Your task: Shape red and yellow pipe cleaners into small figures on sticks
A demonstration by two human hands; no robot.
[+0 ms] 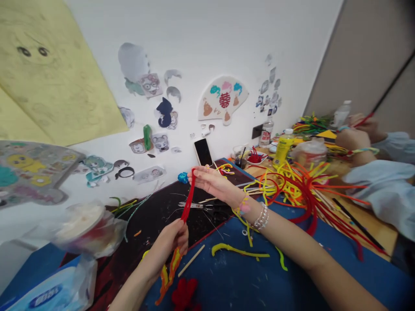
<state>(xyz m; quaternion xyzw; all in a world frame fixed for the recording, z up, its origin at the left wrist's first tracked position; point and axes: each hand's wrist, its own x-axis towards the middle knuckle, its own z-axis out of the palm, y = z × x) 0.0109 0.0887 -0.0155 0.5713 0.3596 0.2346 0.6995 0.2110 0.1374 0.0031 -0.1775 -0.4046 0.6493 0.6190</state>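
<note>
Above the blue-and-black mat (240, 278), fuzzy, slender red stems (189, 199) form a narrow, slanting bundle. The left hand (170, 239) curls closed around their lower part; the right hand (212, 182) pinches the top, its fingers nearly straight. Metal-bladed scissors (198, 206) lie behind the bundle.

On my remote feed, the left hand (177, 237) sat lower, fingers (184, 238) curled inward; I had the right hand (215, 183) raised beyond it, fingertips (193, 172) pinched, right forearm (288, 237) slanting in from the lower right.
</note>
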